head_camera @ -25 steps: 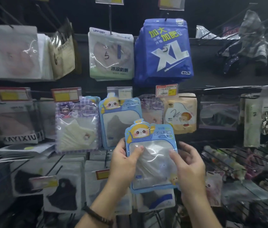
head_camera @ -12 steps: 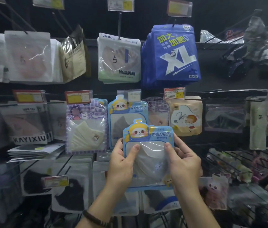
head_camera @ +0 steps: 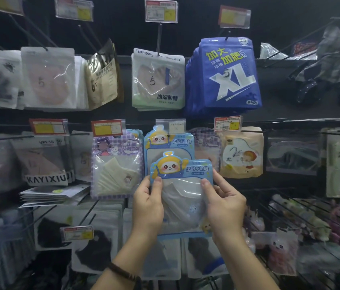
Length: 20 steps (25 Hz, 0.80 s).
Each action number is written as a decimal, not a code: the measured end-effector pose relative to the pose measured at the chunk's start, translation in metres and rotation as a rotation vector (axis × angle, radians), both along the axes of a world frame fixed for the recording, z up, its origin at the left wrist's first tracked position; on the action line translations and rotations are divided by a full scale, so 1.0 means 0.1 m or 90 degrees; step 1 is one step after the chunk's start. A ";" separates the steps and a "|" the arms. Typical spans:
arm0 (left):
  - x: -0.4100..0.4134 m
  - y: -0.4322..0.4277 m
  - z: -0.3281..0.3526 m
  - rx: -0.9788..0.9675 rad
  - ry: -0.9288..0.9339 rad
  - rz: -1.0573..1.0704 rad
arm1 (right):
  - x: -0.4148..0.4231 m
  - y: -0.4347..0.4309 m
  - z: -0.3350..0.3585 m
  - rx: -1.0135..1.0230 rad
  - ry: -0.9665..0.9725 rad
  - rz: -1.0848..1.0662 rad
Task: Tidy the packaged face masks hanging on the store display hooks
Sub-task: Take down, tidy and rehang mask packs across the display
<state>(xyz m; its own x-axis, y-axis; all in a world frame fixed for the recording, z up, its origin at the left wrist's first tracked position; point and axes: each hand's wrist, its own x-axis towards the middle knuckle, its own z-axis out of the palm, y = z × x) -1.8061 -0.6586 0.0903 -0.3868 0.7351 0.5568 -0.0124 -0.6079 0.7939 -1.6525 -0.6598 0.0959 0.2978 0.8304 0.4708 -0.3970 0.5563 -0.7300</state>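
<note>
While both hands are holding a loose blue cartoon packet in front of the display, I am recording the following. My left hand is gripping the packet's left edge, thumb on the front of the clear window and fingers behind. My right hand is gripping the right edge the same way. The packet is standing upright, off any hook, and is overlapping the lower part of a matching packet hanging at its 12 o'clock. A purple-checked packet is hanging at its 10 o'clock and a beige packet at its 2 o'clock.

Assessment: I am judging this to be the re-hanging step, with the packet being lined up beneath its own kind. The hook tip is showing through the header of the hanging packet. The next move is calling for a lift toward 12 o'clock, bringing the header level with that tip and threading the hang hole onto it. I cannot make out the hole in the held packet's header, so alignment needs care.
</note>
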 end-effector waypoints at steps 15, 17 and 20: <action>-0.38 0.38 0.83 0.060 0.015 0.134 | -0.30 0.58 0.80 0.002 0.014 0.057; -0.39 0.42 0.88 0.056 0.012 0.143 | -0.31 0.58 0.84 -0.005 0.023 0.043; -0.38 0.44 0.94 0.024 0.023 0.170 | -0.32 0.60 0.89 -0.025 0.018 0.024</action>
